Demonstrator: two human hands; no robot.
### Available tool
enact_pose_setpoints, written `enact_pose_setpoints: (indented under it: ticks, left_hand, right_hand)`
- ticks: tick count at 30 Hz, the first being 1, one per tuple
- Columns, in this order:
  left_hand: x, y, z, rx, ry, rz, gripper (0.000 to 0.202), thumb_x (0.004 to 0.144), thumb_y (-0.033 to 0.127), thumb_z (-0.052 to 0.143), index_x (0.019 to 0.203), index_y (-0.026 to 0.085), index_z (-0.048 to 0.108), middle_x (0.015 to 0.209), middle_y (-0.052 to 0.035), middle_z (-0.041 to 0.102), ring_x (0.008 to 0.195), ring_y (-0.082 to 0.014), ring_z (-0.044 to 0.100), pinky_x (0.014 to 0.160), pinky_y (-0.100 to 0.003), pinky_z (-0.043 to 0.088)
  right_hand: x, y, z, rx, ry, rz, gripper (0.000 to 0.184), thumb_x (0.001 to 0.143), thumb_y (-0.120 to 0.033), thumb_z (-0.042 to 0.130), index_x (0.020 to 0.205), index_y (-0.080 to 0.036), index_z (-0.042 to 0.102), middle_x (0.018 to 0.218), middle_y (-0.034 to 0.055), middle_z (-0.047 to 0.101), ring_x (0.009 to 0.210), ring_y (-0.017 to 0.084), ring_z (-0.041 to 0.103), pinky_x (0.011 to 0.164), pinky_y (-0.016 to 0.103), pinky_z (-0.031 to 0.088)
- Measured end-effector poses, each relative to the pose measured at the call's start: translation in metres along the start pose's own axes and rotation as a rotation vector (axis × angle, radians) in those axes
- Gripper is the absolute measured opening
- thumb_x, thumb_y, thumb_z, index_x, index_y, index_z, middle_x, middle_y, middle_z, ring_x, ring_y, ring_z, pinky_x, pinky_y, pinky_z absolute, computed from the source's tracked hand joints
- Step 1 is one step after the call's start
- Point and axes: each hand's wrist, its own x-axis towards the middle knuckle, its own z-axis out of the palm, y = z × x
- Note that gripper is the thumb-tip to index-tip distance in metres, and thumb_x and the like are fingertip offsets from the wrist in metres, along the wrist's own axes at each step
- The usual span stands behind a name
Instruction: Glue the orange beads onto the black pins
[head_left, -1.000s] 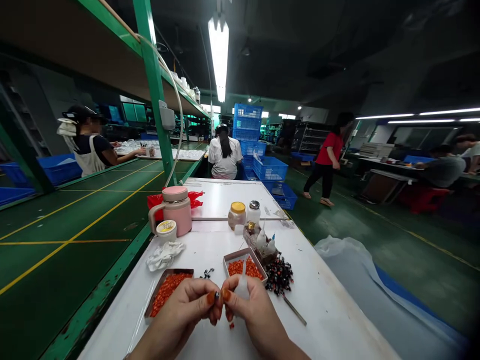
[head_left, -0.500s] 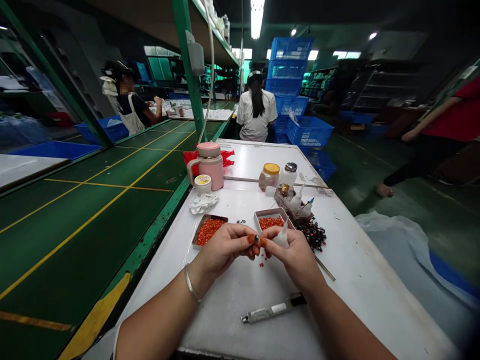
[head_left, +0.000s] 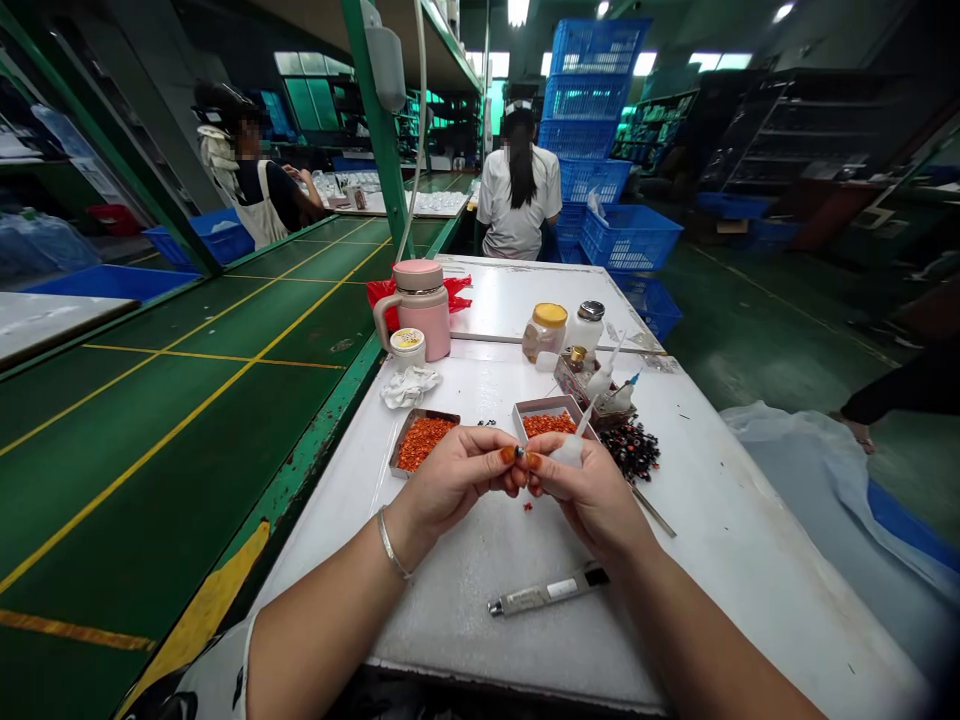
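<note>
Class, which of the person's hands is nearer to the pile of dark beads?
Right. The right hand is just left of the pile of dark beads; the left hand is farther away, beyond the right hand, by a tray of orange beads.

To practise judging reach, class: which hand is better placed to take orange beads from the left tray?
Probably the left hand: the tray lies just beyond it, while the right hand is farther away and holds a white squeeze bottle.
</note>
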Motion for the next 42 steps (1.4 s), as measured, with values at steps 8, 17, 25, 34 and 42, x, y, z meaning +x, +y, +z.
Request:
enact_pose_setpoints:
  ticks: [8, 17, 25, 34, 42]
  left_hand:
    - [0.001, 0.001, 0.002, 0.045, 0.058, -0.030, 0.023, 0.074, 0.031, 0.082, 0.074, 0.010, 0.074, 0.065, -0.0048, 0.067, 0.060, -0.0101, 0.059, 0.061, -0.021, 0.045]
    - [0.002, 0.000, 0.002, 0.023, 0.044, 0.000, 0.019, 0.076, 0.029, 0.080, 0.075, 0.011, 0.074, 0.066, -0.0049, 0.068, 0.061, -0.0105, 0.061, 0.062, -0.021, 0.047]
    - [0.001, 0.002, 0.005, 0.453, 0.162, 0.157, 0.018, 0.083, 0.029, 0.072, 0.079, 0.012, 0.075, 0.071, -0.0052, 0.071, 0.068, -0.0121, 0.059, 0.066, -0.023, 0.047]
    - [0.000, 0.000, 0.007, 0.734, 0.198, 0.186, 0.020, 0.088, 0.028, 0.065, 0.080, 0.013, 0.075, 0.074, -0.0055, 0.072, 0.071, -0.0139, 0.061, 0.067, -0.024, 0.047]
    - [-0.001, 0.001, 0.009, 0.829, 0.209, 0.205, 0.020, 0.087, 0.026, 0.064, 0.076, 0.013, 0.074, 0.072, -0.0053, 0.072, 0.069, -0.0145, 0.063, 0.067, -0.024, 0.048]
  right_hand:
    - [-0.003, -0.004, -0.002, -0.197, 0.042, -0.083, 0.029, 0.077, -0.042, 0.076, 0.079, -0.014, 0.069, 0.065, 0.0025, 0.064, 0.061, 0.013, 0.055, 0.059, 0.028, 0.044]
    - [-0.001, -0.003, -0.002, -0.019, 0.006, 0.018, 0.029, 0.073, -0.040, 0.079, 0.076, -0.013, 0.067, 0.065, 0.0022, 0.062, 0.058, 0.011, 0.051, 0.054, 0.025, 0.041]
    - [-0.004, -0.013, 0.000, 0.082, 0.090, 0.003, 0.027, 0.069, -0.037, 0.080, 0.068, -0.014, 0.065, 0.064, 0.0018, 0.061, 0.055, 0.010, 0.050, 0.052, 0.024, 0.039]
    - [-0.005, -0.011, -0.002, -0.040, 0.133, -0.067, 0.026, 0.072, -0.038, 0.079, 0.070, -0.015, 0.068, 0.065, 0.0023, 0.062, 0.057, 0.012, 0.050, 0.054, 0.026, 0.042]
    - [-0.006, -0.007, -0.006, -0.148, 0.152, -0.121, 0.024, 0.076, -0.037, 0.077, 0.071, -0.016, 0.068, 0.063, 0.0005, 0.061, 0.057, 0.011, 0.051, 0.057, 0.026, 0.041]
